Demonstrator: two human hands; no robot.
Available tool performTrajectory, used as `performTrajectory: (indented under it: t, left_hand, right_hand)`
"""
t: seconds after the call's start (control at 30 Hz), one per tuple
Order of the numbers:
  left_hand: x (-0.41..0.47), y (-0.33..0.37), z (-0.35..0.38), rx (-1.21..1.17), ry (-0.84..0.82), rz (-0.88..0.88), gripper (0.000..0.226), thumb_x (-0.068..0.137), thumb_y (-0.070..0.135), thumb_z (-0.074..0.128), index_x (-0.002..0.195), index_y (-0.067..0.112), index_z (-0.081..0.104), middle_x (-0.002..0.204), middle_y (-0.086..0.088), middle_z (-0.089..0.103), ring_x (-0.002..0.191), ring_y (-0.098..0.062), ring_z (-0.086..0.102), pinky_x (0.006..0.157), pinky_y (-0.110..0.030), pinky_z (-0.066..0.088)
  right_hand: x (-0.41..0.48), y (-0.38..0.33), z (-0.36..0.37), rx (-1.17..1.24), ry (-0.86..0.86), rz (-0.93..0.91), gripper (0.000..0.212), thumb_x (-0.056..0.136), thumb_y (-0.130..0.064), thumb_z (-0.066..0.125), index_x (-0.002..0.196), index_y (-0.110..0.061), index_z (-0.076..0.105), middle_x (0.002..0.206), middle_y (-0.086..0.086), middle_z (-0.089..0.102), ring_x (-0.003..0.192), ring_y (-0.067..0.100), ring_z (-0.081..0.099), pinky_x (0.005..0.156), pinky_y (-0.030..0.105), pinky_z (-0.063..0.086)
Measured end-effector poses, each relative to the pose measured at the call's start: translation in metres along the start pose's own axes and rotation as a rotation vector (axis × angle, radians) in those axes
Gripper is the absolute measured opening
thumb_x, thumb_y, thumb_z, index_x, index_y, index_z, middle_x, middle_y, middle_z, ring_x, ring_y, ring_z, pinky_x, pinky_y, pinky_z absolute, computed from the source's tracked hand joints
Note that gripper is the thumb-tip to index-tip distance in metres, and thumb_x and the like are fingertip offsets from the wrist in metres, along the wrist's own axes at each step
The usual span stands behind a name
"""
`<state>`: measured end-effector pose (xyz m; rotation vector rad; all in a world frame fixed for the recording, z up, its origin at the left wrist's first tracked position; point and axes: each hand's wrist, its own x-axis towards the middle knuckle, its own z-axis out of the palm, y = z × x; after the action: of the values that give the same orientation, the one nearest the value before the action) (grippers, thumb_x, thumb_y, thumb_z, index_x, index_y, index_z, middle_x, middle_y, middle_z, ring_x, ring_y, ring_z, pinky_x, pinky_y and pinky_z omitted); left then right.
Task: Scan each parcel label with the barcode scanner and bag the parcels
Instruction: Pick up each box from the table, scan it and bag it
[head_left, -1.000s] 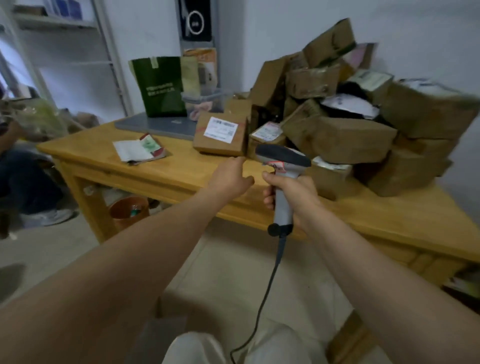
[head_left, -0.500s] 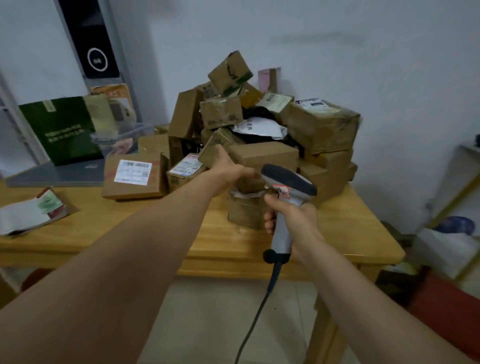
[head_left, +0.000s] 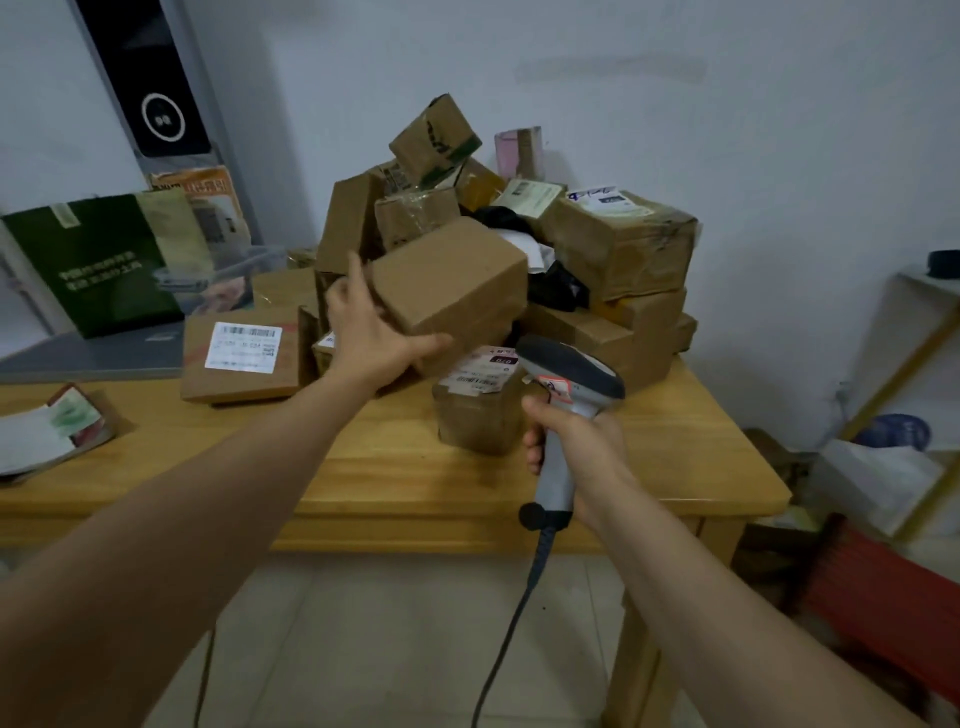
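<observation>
Bottom centre, nearest: cable (head_left: 511, 623) trailing from scanner butt toward lower edge of frame.
Right of centre: right hand (head_left: 576, 447) clamped round grey handle of scanner (head_left: 569, 366); dark head pointing up-left, just beside small labelled box (head_left: 475, 415) standing near front of desk (head_left: 415, 483).
Centre: left hand (head_left: 374, 332) gripping brown box (head_left: 452, 288). Thumb along lower front edge, fingers on left face, index finger raised. Box tilted, plain faces toward camera. Resting on heap or lifted clear of it: cannot tell.
Left of centre: flat box (head_left: 241, 358) lying on desk, white barcode label facing up.
Left edge: loose papers (head_left: 47, 436) on desk.
Centre to right, further back: heap of boxes (head_left: 623, 249) piled against wall.
Upper left: green bag (head_left: 98, 260) upright at back of desk, black panel (head_left: 150, 78) on wall above it.
</observation>
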<state>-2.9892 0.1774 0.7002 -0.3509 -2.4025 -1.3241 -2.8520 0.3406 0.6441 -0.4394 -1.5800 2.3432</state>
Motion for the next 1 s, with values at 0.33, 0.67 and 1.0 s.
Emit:
performTrajectory:
  t: [0.33,0.67,1.0]
  left_hand:
    - [-0.076,-0.093,-0.099,0.306,0.03,-0.042,0.097,0.06,0.031,0.089,0.142,0.029,0.037,0.147,-0.011,0.006,0.139,-0.032,0.013,0.119,-0.032,0.017]
    - [-0.1,-0.087,-0.101,-0.763,0.062,-1.121,0.07,0.073,0.05,0.073,0.126,0.022,0.037,0.127,-0.011,0.043,0.124,-0.039,0.041,0.104,-0.062,0.034]
    - [-0.102,-0.092,-0.101,0.312,0.107,-0.207,0.1,0.067,0.018,0.085,0.145,0.016,0.022,0.148,-0.011,0.024,0.139,-0.029,0.023,0.11,-0.044,0.03]
  right_hand:
    - [-0.034,0.033,0.071,-0.117,-0.154,0.022,0.019,0.084,-0.011,0.07,0.07,-0.008,0.059,0.053,0.007,0.055,0.039,0.015,0.049,0.042,0.024,0.042]
    - [-0.053,0.053,0.093,-0.204,-0.161,0.054,0.016,0.084,-0.01,0.07,0.072,-0.005,0.061,0.05,0.004,0.055,0.038,0.014,0.049,0.041,0.024,0.042]
    - [-0.051,0.051,0.09,-0.221,-0.114,0.061,0.018,0.084,-0.011,0.07,0.071,-0.008,0.059,0.054,0.007,0.055,0.039,0.014,0.048,0.043,0.024,0.043]
